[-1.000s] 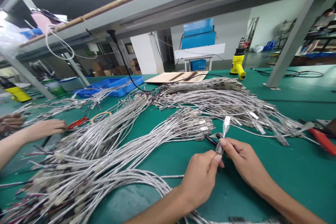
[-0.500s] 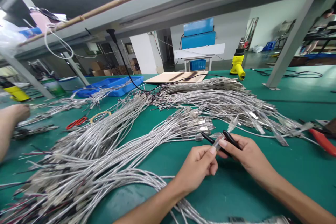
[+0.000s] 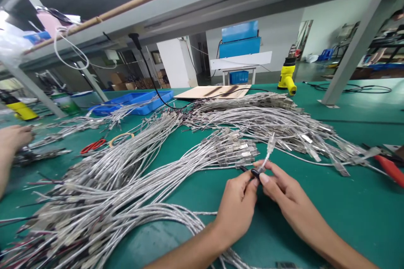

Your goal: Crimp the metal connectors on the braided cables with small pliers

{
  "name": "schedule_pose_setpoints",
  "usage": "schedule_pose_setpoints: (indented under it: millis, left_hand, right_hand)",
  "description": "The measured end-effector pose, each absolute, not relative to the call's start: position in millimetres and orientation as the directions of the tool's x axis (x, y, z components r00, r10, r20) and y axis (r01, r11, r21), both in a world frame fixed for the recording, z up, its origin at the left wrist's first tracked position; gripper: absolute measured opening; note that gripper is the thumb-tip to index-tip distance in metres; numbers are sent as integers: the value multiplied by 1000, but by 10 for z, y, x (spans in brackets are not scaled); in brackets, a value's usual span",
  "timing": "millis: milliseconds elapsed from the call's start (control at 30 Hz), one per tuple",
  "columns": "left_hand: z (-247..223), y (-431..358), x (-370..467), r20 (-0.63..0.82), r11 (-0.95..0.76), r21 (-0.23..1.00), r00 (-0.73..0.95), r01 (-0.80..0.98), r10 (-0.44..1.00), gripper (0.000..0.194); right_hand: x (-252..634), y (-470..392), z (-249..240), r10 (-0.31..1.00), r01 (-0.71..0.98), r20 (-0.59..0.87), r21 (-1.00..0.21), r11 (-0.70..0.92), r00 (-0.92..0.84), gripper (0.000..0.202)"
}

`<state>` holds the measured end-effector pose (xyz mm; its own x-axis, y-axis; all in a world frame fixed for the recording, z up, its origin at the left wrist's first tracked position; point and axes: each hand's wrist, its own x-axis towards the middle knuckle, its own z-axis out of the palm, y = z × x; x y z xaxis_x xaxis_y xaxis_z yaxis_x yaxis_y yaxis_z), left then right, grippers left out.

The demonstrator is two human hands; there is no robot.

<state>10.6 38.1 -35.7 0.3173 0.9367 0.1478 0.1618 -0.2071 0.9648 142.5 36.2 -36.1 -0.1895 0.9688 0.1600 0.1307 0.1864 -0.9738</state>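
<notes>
My left hand point(image 3: 238, 204) is closed, its thumb and fingers pinching close to a black round-ended piece point(image 3: 255, 172) whose kind I cannot make out. Against it my right hand point(image 3: 284, 191) pinches a silver cable near its clear-bodied plug point(image 3: 270, 145). The plug points upward above the fingertips. Both hands meet over the green table, and the fingers hide where the cable and the black piece touch. Just behind them lies a bundle of silver USB cables point(image 3: 189, 164), its metal plugs turned toward my hands.
More cables point(image 3: 252, 113) lie behind and to the left. A red-handled tool point(image 3: 389, 168) is at right. Farther back stand a yellow heat gun point(image 3: 287, 77), a blue tray point(image 3: 148, 107) and a shelf post point(image 3: 353, 46). Another person's hand point(image 3: 15, 138) works at left.
My hands have drawn closer together. The black piece has swung away from my right palm to between the fingertips, and the plug now stands upright above my right hand.
</notes>
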Motion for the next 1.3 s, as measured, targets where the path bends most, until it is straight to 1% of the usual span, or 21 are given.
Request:
schedule_pose_setpoints:
  millis: [100,167,267,367,400,467,533,600,700,767,800,867,967,1033,1100,1200,1300]
  left_hand:
    - [-379,389,99,139,-189,975,343,117,929,37]
    - [-383,390,95,137,-173,982,356,73,925,41]
    - [-371,389,94,135,-154,988,365,23,921,45]
    - [-354,381,101,134,-151,989,384,13,914,45]
    - [-352,377,105,129,-147,989,395,16,910,44]
    - [-356,371,113,103,-127,991,419,30,902,41]
    - [-367,372,119,66,-99,993,412,59,909,40]
    - [-374,380,121,64,-107,989,355,104,933,38]
    - [-362,387,114,133,-188,965,278,182,951,34]
    - [-343,382,104,179,-238,947,259,215,949,33]
    - [-333,376,98,193,-252,941,253,225,948,33]
    - [-318,364,90,208,-266,935,247,233,946,33]
    - [-312,354,88,197,-257,945,275,201,941,33]
    - [-322,355,96,178,-236,958,307,161,935,33]
    - [-343,359,109,156,-212,967,328,143,932,32]
    - [-378,369,123,121,-179,970,313,164,942,29]
    - [-379,378,116,124,-178,962,248,206,961,27]
  right_hand:
    - [1433,368,-397,954,142,163,-969,203,-250,44]
    - [1455,373,-415,953,189,179,-955,227,-244,41]
    - [1488,376,-432,953,304,226,-910,281,-204,35]
    - [1514,401,-437,944,406,302,-853,328,-130,29]
    - [1523,415,-435,941,433,325,-837,335,-98,29]
    - [1537,444,-429,934,460,355,-821,337,-51,35]
    - [1541,458,-424,941,426,335,-846,321,-44,39]
    - [1530,450,-423,955,331,290,-897,293,-61,39]
    - [1495,416,-433,964,203,220,-947,248,-151,40]
    - [1473,395,-444,955,168,197,-957,237,-223,46]
    - [1467,387,-448,950,165,193,-957,237,-246,47]
    - [1464,378,-452,945,175,210,-950,258,-251,42]
    - [1478,377,-442,943,210,254,-931,299,-214,29]
    - [1495,387,-426,945,245,280,-917,315,-167,25]
    - [1513,407,-407,945,301,306,-896,327,-114,26]
    - [1524,431,-380,947,362,317,-878,314,-53,36]
    - [1499,415,-386,960,287,267,-916,281,-87,38]
